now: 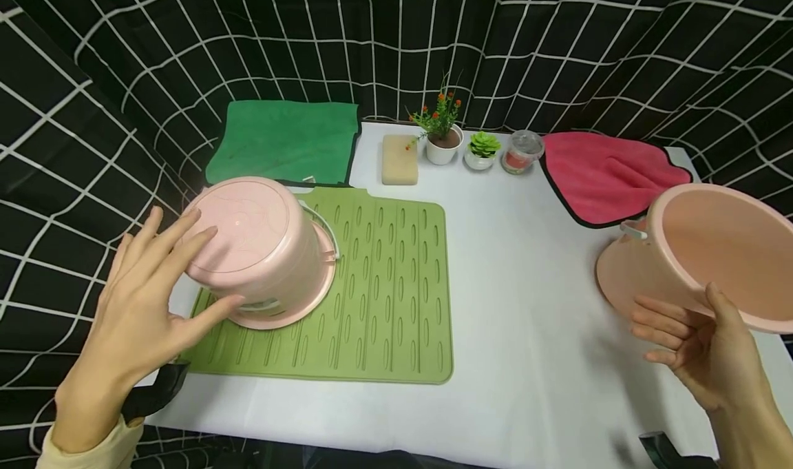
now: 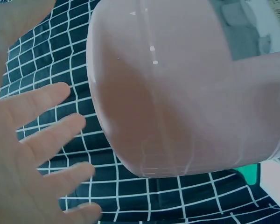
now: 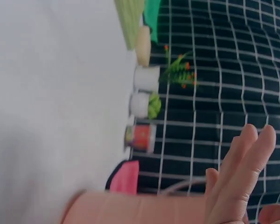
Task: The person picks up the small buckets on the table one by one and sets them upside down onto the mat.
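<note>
A pale pink bucket (image 1: 238,235) sits upside down on the green ribbed mat (image 1: 396,283), its base up and its white handle (image 1: 323,222) lying at the far right side. My left hand (image 1: 145,297) is spread beside its base, fingers nearly straight; in the left wrist view a gap shows between fingertips and bucket wall (image 2: 186,116). At the right, a peach bucket (image 1: 626,269) has its mouth facing up. My right hand (image 1: 712,352) is at its near side with fingers extended, overlapping the wall, and thumb at the rim. Straight fingers (image 3: 245,177) also show in the right wrist view.
Along the back of the white table (image 1: 514,317) are a green cloth (image 1: 285,138), a beige sponge-like block (image 1: 399,159), a flowering potted plant (image 1: 441,149), a small succulent (image 1: 482,151), a clear jar (image 1: 522,152) with red contents, and a pink-red cloth (image 1: 610,173). Black gridded fabric surrounds the table.
</note>
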### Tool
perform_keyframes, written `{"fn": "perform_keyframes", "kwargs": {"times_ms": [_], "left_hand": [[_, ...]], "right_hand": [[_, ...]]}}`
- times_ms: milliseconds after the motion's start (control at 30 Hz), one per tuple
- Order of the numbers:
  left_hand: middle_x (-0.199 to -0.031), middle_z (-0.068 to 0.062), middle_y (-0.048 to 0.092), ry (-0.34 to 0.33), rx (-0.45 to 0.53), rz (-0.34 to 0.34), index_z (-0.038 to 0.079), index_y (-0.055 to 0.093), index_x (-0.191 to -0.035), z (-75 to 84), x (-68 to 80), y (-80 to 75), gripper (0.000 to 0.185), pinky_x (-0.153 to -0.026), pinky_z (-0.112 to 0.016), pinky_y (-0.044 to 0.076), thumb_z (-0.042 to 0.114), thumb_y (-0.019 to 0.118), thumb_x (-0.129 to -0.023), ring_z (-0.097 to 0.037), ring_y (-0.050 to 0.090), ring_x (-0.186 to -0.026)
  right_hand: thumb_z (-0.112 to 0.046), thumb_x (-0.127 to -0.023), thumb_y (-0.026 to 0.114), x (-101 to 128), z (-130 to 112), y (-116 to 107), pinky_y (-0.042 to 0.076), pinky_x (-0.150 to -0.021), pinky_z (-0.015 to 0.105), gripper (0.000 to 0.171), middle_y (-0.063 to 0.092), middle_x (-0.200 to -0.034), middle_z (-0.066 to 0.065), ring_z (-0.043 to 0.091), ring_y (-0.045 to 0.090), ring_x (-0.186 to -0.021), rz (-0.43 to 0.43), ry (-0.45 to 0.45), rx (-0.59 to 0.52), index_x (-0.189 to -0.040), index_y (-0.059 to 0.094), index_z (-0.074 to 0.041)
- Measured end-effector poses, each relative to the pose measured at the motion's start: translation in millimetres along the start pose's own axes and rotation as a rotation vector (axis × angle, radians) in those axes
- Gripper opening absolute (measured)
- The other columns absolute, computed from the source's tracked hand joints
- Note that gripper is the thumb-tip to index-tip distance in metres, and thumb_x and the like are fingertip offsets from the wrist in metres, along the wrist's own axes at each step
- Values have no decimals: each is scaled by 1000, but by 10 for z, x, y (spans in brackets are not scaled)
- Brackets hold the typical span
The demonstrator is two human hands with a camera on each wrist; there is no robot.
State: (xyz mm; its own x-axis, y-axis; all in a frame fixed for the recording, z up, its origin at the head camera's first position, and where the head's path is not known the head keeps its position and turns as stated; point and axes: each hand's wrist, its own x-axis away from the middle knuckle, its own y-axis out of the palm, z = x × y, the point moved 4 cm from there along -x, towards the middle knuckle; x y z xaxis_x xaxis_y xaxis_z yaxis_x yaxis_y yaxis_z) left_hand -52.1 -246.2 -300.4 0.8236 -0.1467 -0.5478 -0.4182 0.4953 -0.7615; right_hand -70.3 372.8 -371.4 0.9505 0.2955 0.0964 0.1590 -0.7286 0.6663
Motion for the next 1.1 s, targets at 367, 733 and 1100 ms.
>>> {"fn": "perform_keyframes", "kwargs": {"times_ms": [367, 733, 1100], "left_hand": [[-127, -19, 72, 240, 16, 162, 6, 75, -115, 221, 92, 177, 70, -126, -55, 31, 70, 55, -96, -54, 56, -130], [-119, -22, 72, 298, 68, 210, 4, 76, -110, 270, 70, 240, 65, -129, -45, 30, 65, 58, -97, -50, 56, -131], [-123, -20, 72, 319, 88, 163, 5, 77, -109, 294, 38, 258, 66, -129, -43, 30, 67, 58, -96, -53, 55, -129]], "right_hand": [[-36, -112, 35, 44, -116, -120, 58, -51, 40, 54, 81, -93, 17, 32, 79, -71, 310, -155, 258, -112, 76, -2], [-38, -113, 33, 77, -110, -148, 60, -55, 46, 57, 80, -92, 22, 36, 78, -70, 367, -150, 15, -113, 74, 1], [-31, -113, 35, 112, -135, -200, 59, -55, 46, 47, 81, -91, 17, 33, 79, -71, 409, -151, 121, -117, 74, -5]]}}
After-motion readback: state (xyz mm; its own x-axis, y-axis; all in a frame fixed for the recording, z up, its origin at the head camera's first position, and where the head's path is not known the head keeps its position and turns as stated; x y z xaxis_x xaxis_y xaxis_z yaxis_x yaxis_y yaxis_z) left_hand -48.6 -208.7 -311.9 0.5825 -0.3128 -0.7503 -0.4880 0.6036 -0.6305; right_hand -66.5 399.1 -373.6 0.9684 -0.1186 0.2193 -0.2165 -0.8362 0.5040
